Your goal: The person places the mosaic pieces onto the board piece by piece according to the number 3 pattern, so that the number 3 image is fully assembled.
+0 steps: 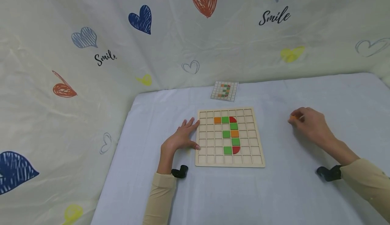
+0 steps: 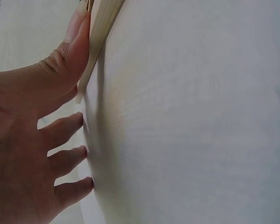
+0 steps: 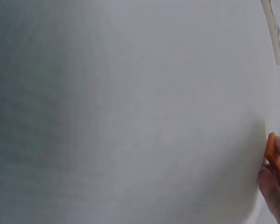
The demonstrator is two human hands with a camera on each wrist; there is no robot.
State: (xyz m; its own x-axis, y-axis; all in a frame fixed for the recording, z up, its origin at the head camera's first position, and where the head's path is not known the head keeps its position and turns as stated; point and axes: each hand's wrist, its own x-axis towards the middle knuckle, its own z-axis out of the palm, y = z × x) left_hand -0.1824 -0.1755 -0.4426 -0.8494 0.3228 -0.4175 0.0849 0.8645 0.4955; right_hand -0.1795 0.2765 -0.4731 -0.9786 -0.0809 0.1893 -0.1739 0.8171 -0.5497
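A square wooden grid board point(image 1: 213, 161) lies on the white cloth, with green, orange and red tiles set in several of its cells. At its left edge rests my left hand point(image 1: 179, 137), fingers spread, the thumb on the rim. In the left wrist view that thumb point(image 2: 77, 30) lies against the board's edge point(image 2: 100, 37), while the other fingertips touch the cloth. To the right of the board, my right hand point(image 1: 312, 123) pinches a small orange tile point(image 3: 273, 150) between thumb and fingers, low over the cloth.
Behind the board lies a printed pattern card point(image 1: 224, 91) showing a similar grid with coloured squares. A white curtain point(image 1: 170, 32) with hearts and lettering hangs along the back and left of the table point(image 1: 231, 198). Each wrist wears a black camera point(image 1: 180, 171).
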